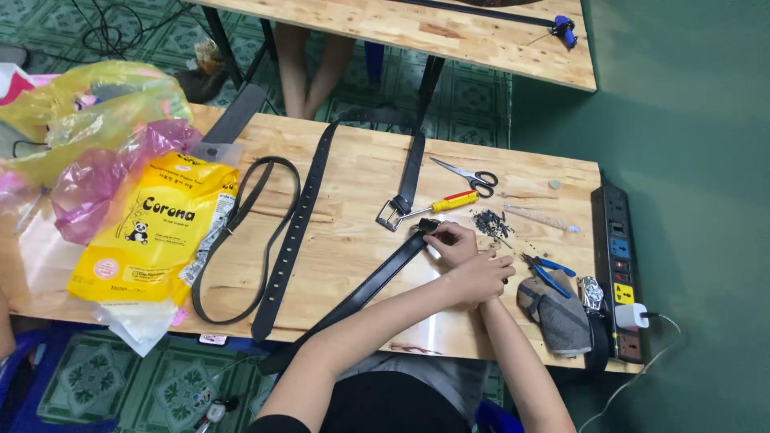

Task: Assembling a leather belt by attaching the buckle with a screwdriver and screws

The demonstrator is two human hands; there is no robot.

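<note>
A long black belt (377,281) lies slantwise across the wooden table (345,172), from the near edge up to its end by my hands. My left hand (451,241) presses on that belt end, fingertips on the strap. My right hand (484,277) sits just behind it, fingers curled, touching the left wrist; whether it holds something small I cannot tell. A pile of small dark bits (490,223) lies just beyond my hands. A screwdriver (443,203) with a yellow and red handle lies beside a buckled black belt (407,180).
Scissors (472,177), blue-handled pliers (550,273), a grey pouch (557,314) and a wristwatch (591,293) lie to the right, by a black power strip (618,265). Two more belts (282,240) lie at the middle left. A yellow packet (152,232) and plastic bags (96,112) fill the left. Another person's legs (309,64) are beyond the table.
</note>
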